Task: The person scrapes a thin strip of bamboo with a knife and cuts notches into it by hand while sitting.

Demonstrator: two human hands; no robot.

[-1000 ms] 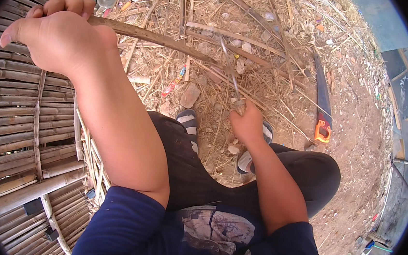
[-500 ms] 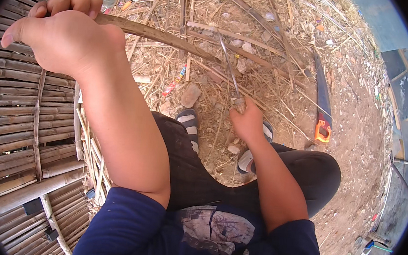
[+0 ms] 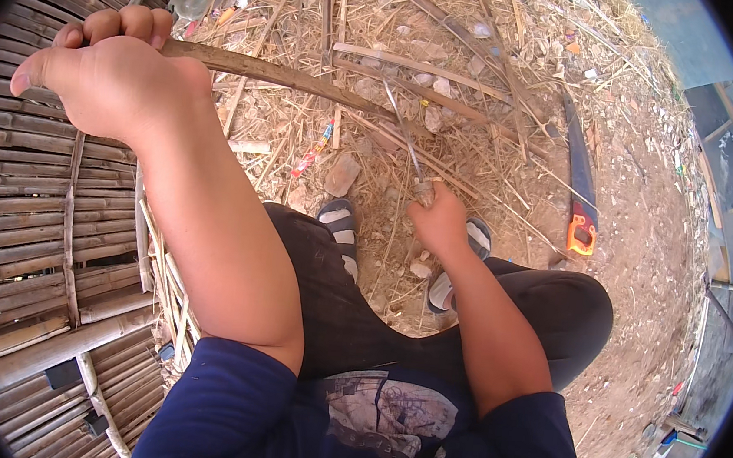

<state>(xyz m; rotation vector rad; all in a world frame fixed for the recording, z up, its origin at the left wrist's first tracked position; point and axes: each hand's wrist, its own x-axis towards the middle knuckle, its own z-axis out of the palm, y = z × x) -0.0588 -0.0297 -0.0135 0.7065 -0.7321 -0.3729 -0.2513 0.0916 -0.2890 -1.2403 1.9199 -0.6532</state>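
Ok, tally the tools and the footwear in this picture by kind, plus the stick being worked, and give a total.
Knife in the right hand, blade laid against the stick: 1
Handsaw with an orange handle, lying on the ground: 1
Striped sandals: 2
Bamboo stick gripped by the left hand: 1
Total: 5

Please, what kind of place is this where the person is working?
Probably an outdoor yard where bamboo is worked by hand. The bare dirt ground is littered with dry bamboo scraps, a handsaw lies on it, and a platform of split bamboo slats stands at the person's left.
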